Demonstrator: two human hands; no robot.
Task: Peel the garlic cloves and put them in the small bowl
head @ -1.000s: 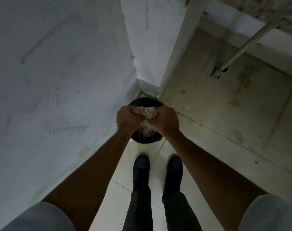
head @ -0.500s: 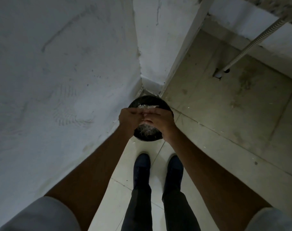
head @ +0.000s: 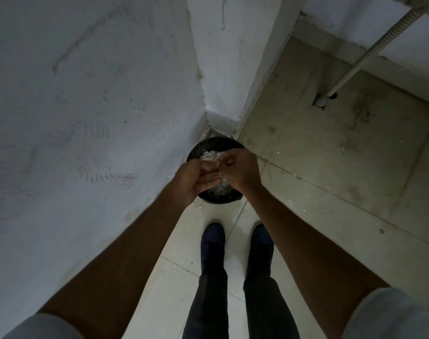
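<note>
Both hands meet above a black bin (head: 215,143) in the floor corner. Left hand (head: 192,179): fingers fairly straight, relaxed. Right hand (head: 241,170): fingers curled onto left fingertips; cannot tell if it grips anything. Garlic skins (head: 209,155) lie in bin. No clove discernible.

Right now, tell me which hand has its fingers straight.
The left hand: its fingers lie straight, pointing toward the right hand, whose fingers are curled. Both are above the dark round container.
</note>
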